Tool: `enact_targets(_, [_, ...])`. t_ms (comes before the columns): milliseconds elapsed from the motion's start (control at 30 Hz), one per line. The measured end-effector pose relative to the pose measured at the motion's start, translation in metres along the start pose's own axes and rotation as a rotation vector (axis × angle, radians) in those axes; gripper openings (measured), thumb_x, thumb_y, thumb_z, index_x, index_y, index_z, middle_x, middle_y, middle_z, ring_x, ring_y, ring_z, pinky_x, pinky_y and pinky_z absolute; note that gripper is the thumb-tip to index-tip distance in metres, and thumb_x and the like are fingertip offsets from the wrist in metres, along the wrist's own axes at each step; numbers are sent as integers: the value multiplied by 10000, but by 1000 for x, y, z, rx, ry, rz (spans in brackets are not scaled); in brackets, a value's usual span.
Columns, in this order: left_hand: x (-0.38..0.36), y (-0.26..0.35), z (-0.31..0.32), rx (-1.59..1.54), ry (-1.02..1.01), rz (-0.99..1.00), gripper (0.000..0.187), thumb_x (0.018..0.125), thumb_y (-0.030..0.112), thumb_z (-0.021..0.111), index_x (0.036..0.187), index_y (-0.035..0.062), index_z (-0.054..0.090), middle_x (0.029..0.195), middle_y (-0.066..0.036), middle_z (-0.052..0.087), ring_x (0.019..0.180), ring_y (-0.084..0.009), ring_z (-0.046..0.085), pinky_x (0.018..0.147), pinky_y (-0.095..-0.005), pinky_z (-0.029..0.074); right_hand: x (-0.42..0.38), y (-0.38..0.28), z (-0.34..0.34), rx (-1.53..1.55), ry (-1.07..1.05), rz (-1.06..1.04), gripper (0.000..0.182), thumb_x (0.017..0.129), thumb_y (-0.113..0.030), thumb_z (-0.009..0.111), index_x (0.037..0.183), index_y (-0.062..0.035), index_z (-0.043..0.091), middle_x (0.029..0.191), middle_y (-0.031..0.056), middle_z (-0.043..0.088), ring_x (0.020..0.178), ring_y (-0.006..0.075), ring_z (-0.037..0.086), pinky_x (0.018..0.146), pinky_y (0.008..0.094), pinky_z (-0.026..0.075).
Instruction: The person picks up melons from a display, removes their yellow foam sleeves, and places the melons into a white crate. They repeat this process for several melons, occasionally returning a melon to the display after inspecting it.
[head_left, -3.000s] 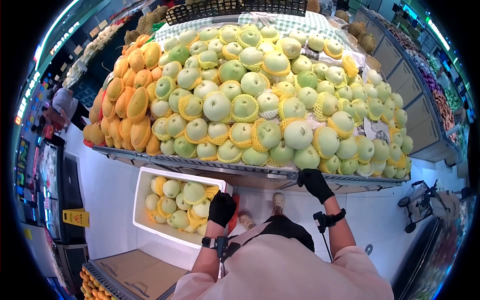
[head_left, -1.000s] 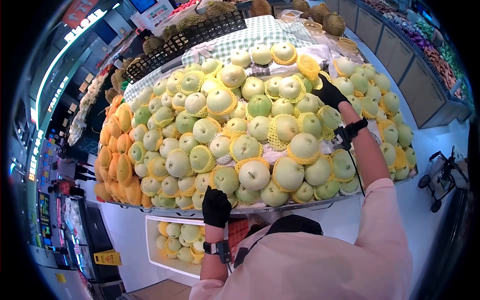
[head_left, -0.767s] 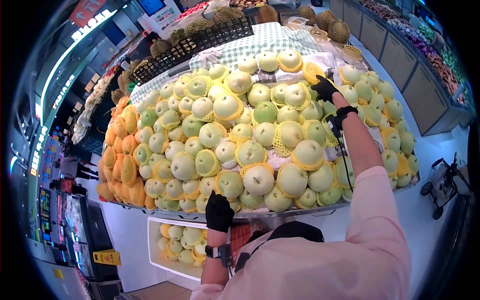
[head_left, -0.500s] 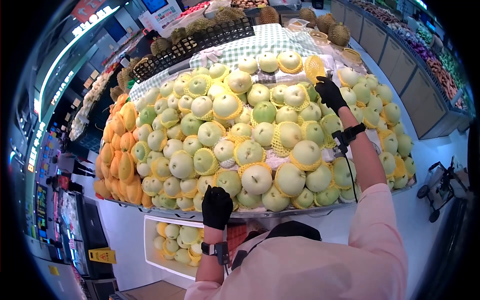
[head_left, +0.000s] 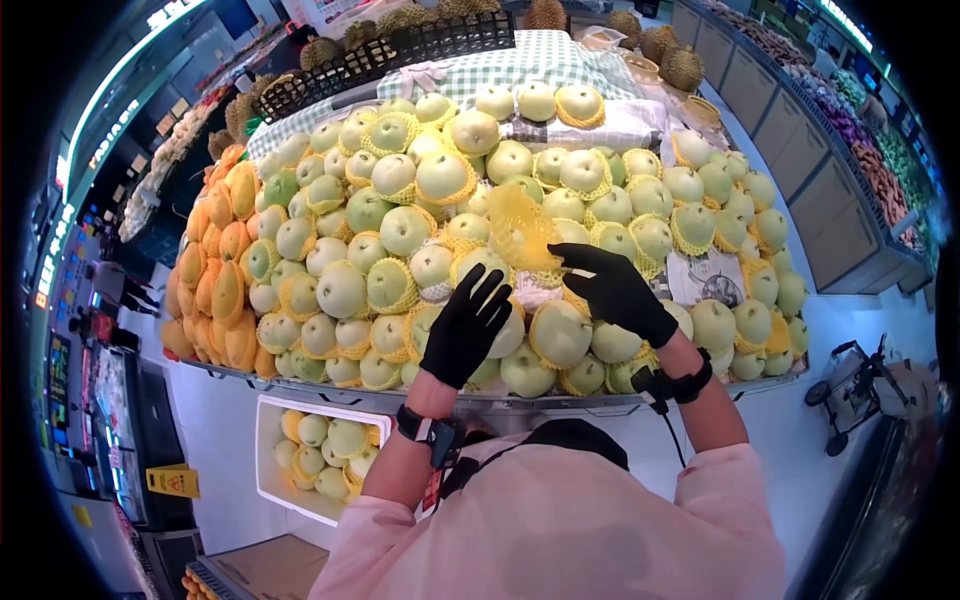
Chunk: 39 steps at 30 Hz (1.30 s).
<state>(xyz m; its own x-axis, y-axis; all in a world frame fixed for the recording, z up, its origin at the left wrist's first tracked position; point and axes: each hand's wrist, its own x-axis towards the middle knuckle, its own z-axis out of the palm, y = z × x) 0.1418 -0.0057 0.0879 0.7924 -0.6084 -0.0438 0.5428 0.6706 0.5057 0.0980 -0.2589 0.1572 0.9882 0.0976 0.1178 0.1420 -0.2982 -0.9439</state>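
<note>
My right hand (head_left: 612, 292), in a black glove, pinches the lower end of a yellow foam net sleeve (head_left: 522, 228) between thumb and fingertips. The sleeve looks limp and see-through, hanging over the middle of a heap of pale green melons (head_left: 343, 289). To its left my left hand (head_left: 466, 328), also gloved in black, has its fingers spread above the front rows and holds nothing. Many melons around both hands sit in similar yellow foam nets. A melon (head_left: 561, 333) with a net around its lower half lies between the two hands.
Orange-yellow fruits (head_left: 226, 285) fill the stand's left end. Below the front edge a white foam box (head_left: 265, 450) holds more melons. A black crate (head_left: 385, 62) and durians (head_left: 683, 70) stand behind. A folded trolley (head_left: 858, 392) is at right, a yellow floor sign (head_left: 173, 481) at left.
My right hand has brought the foam net from the back right to the middle of the heap. My left hand has moved up and right from the front edge, its closed fingers now spread.
</note>
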Motion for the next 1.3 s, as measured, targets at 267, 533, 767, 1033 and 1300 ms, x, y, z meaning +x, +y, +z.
enact_targets(267, [3,-8,-13,91,157,-25,400,971,229,473,1370,200,461,1269,-20,518,995,-146,514,871,-284,419,-9,0,11,366,-32,278,313,903,-167,591,1184,-29,584,927,30,700,414,33,416,372,189,333])
enact_targets(533, [-6,-2,10,99,247,-106,407,973,261,481,1370,176,456,1200,-37,539,964,-139,520,834,-285,441,-11,6,35,-73,-34,13,289,863,-144,631,1147,-96,647,1036,30,696,723,143,615,689,268,494])
enact_targets(767, [-12,-6,-29,377,249,140,259,910,126,592,1163,108,537,964,3,562,831,-143,550,701,-283,453,-11,14,55,-222,-66,-165,347,844,-76,626,1188,-115,634,1050,49,698,551,99,507,601,250,465])
enact_targets(1033, [-17,-6,-29,600,245,240,269,912,123,557,1171,108,485,945,5,538,793,-117,532,673,-249,429,-4,20,67,-368,4,-242,204,843,-139,654,1039,-101,693,951,74,708,674,192,647,649,298,508])
enact_targets(1300, [-26,-7,-44,1221,181,436,136,883,59,547,1018,64,559,885,13,536,790,-83,510,704,-228,436,-5,8,79,-538,2,-241,144,820,-179,676,951,-125,698,865,62,700,704,224,664,637,315,520])
